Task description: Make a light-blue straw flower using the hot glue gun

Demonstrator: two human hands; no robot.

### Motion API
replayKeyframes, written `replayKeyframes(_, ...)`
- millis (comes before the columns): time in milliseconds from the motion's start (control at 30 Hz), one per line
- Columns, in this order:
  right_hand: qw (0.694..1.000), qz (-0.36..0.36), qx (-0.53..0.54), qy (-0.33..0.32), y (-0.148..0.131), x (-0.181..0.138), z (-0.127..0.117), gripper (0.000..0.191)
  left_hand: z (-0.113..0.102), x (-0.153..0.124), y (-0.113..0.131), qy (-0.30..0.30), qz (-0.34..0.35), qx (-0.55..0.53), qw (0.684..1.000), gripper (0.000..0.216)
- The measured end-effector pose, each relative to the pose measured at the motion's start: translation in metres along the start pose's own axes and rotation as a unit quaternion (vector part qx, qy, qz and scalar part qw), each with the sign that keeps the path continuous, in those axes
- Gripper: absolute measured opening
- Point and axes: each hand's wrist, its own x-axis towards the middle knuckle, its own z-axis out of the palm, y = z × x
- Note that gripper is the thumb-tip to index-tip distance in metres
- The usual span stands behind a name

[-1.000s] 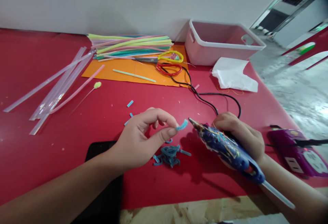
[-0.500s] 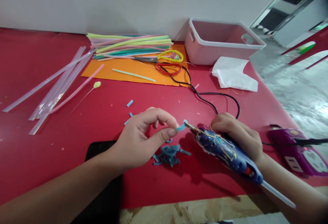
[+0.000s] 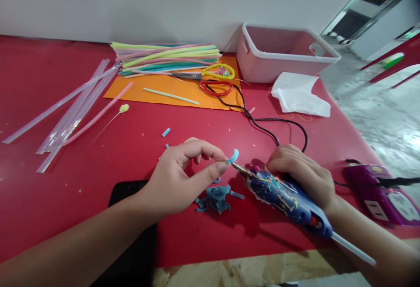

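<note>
Remotely, I'm pinching a blue strip (image 3: 234,155) in my left hand (image 3: 183,177) above the red table (image 3: 49,204); my right hand (image 3: 302,171) is gripping a glue gun (image 3: 282,195), nozzle (image 3: 241,170) seemingly meeting the strip; gluing appears underway, next calling for steady withdrawal.

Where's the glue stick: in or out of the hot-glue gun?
Partly in: the glue stick protrudes from the rear of the hot-glue gun; depth inside is hidden.

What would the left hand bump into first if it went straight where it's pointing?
Probably the glue gun's metal tip, close by the blue strip the left hand pinches; I can't tell whether they touch.
</note>
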Motion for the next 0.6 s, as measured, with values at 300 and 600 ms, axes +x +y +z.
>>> replayKeyframes(300, 1.0, 0.021, -0.016, 0.006, 0.0005, -0.0015, 0.001, 0.008, 0.001, 0.0005, 0.0006, 0.003, 0.01, -0.012, 1.0, 0.013)
replayKeyframes(600, 0.999, 0.024, -0.023, 0.011, 0.0025, -0.0031, 0.0012, 0.009, 0.0005, 0.0004, -0.0021, -0.012, 0.033, -0.019, 0.999, 0.008)
